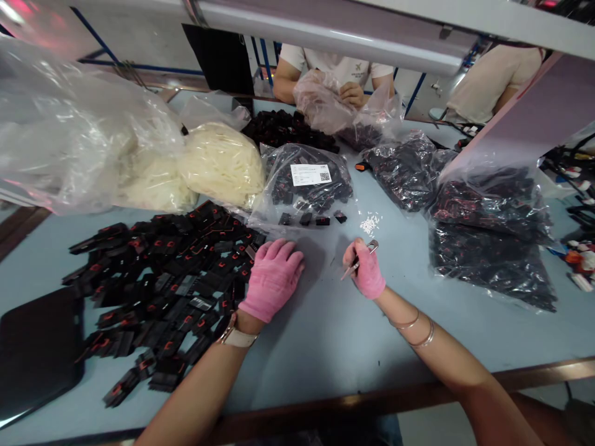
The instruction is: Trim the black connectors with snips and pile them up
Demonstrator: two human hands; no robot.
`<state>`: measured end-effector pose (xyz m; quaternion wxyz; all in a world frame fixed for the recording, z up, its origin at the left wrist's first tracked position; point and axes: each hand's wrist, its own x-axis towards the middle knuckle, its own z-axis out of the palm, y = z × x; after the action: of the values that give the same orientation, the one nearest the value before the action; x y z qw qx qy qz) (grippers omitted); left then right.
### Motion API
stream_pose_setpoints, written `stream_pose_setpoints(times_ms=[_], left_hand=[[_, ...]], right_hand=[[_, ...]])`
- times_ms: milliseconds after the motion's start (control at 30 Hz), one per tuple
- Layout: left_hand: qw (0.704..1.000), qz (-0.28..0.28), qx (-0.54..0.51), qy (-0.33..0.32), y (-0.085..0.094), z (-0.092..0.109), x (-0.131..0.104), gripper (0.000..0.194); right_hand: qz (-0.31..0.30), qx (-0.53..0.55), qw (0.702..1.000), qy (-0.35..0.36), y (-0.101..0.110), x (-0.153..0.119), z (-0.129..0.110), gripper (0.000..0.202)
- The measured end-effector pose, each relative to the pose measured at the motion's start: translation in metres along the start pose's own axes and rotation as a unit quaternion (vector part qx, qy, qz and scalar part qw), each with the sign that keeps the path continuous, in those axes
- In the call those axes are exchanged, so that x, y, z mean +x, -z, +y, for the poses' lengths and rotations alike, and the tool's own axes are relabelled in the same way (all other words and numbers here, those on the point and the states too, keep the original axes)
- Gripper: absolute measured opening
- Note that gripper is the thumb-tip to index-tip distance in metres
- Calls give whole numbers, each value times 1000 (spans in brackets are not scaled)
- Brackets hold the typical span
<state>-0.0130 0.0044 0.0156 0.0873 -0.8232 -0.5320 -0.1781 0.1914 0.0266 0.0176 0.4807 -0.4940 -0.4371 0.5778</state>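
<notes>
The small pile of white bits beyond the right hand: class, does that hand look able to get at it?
Probably yes: the white bits lie on bare table just beyond the right hand, though it already holds tweezers.

— What does the work surface look like?
— A pale blue-grey table [334,334] with a dark wooden edge strip [418,396] along the near side, below the wrists.

— And overhead?
— A long, pale light housing [325,31] runs across the top, well beyond the hands, casting even, bright light.

— Anything behind it?
— Blue metal frame bars [260,56] against a light wall, and a dark panel [223,59] standing at the far edge.

— To the left?
— A dark flat tray [37,347] lies far left of the hands.
</notes>
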Motion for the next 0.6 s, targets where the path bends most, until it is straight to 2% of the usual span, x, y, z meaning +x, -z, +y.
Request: stream_pose_setpoints(times_ms=[100,167,300,367,433,467,533,600], left_hand=[[997,-3,38,73,-1,-4,-2,17],[993,-7,56,101,-2,-6,-4,18],[992,16,60,112,-3,-7,-4,22],[994,35,49,97,-2,-2,-4,22],[996,47,29,68,-2,5,-3,22],[998,48,15,48,-3,8,-3,21],[999,41,-25,0,-4,15,-3,19],[997,29,-63,-37,-7,19,-3,17]], right_hand=[[-8,-4,999,33,1,4,-2,51],[-10,-33,999,28,3,7,-3,44],[8,-97,995,-34,8,21,-4,40],[15,-196,980,-35,8,32,-8,39],[32,-339,940,6,4,44,-14,31],[40,-413,909,33,0,49,-18,28],[40,-539,840,56,-10,59,-23,35],[30,-615,787,43,-21,66,-25,47]])
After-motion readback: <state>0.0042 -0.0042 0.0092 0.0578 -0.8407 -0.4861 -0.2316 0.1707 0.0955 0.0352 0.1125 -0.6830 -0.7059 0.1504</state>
